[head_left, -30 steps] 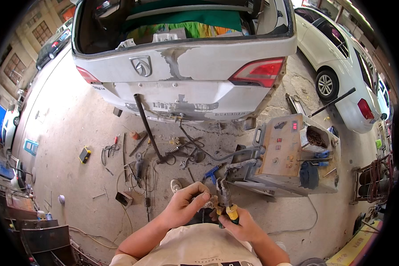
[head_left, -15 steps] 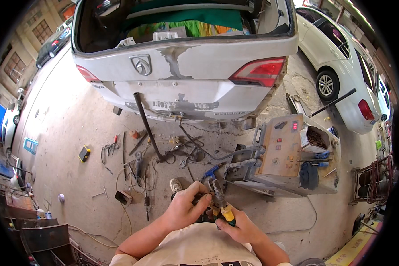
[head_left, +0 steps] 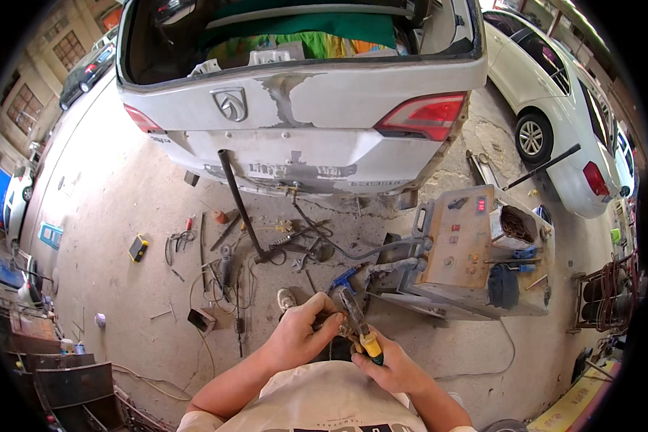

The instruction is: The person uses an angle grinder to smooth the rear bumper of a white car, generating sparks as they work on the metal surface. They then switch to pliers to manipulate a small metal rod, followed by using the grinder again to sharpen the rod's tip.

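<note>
Pliers (head_left: 355, 313) with yellow and dark green grips are in my right hand (head_left: 389, 366), which is closed round the handles. Their metal jaws point up and slightly left, away from my body. My left hand (head_left: 304, 331) is closed, thumb against forefinger, on a small dull metal piece (head_left: 343, 329) just left of the pliers. Fingers hide most of that piece, and I cannot tell whether the jaws touch it. Both hands are close together before my shirt. Beyond them on the floor lies a blue gun-shaped tool (head_left: 346, 276).
A white car (head_left: 331, 101) without rear glass stands ahead, its tailgate patched grey. A dark bar (head_left: 239, 205) leans near it. Tools and cables (head_left: 227, 270) litter the floor. At right are a machine cabinet (head_left: 439, 252) and another white car (head_left: 547, 86).
The pliers have turned a little in my right hand, so their jaws show more narrowly. My left hand keeps almost the same place, still pinching the small piece.
</note>
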`<state>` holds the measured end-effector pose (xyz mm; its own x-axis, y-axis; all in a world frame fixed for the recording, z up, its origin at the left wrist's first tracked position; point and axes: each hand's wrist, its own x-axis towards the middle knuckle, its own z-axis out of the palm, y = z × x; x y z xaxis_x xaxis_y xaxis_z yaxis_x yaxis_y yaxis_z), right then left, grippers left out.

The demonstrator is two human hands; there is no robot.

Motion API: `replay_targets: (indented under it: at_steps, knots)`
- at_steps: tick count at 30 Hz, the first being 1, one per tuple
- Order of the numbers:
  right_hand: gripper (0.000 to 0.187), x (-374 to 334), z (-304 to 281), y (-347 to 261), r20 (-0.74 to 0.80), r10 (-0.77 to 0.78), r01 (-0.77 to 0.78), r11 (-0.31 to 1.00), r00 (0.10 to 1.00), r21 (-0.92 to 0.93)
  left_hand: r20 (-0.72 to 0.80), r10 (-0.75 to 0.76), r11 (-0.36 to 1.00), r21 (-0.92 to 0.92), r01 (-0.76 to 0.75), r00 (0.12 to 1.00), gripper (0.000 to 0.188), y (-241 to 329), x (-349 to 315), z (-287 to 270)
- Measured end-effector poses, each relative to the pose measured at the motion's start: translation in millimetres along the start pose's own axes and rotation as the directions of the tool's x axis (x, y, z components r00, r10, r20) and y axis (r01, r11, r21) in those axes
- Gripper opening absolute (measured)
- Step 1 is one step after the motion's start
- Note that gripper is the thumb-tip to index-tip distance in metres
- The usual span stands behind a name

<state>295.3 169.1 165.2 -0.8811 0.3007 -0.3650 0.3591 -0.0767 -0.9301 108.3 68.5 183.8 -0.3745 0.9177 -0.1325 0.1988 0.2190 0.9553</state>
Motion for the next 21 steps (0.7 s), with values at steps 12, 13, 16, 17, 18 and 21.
replay_targets:
  at_steps: [12,13,16,17,18,21]
  knots:
    - [0.026,4.0,4.5,7.5,0.007,-0.015,0.013,0.973,1.000,0.229,-0.020,0.166,0.984,-0.061,-0.167,0.986,0.019,-10.6,5.3,-3.6]
    - [0.028,4.3,5.6,4.8,-0.005,-0.026,0.027,0.975,1.000,0.222,-0.025,0.150,0.986,-0.066,-0.151,0.988,0.018,-9.7,5.8,-2.6]
    - [0.031,4.2,6.1,4.3,0.017,-0.035,0.030,0.976,0.999,0.216,-0.060,0.140,0.987,-0.073,-0.145,0.988,0.014,-10.6,4.8,1.5]
    - [0.033,4.1,6.2,5.4,0.022,-0.028,0.024,0.981,0.999,0.192,-0.045,0.117,0.990,-0.068,-0.120,0.992,0.013,-9.4,4.3,0.7]
    - [0.034,3.8,5.8,7.9,0.025,-0.022,0.017,0.986,0.999,0.167,-0.028,0.093,0.993,-0.063,-0.095,0.995,0.012,-7.0,3.9,-0.5]
    - [0.040,3.0,2.9,12.2,0.020,-0.032,0.032,0.999,0.999,0.023,0.001,0.014,0.999,-0.048,-0.014,1.000,0.011,-0.6,1.8,-3.1]
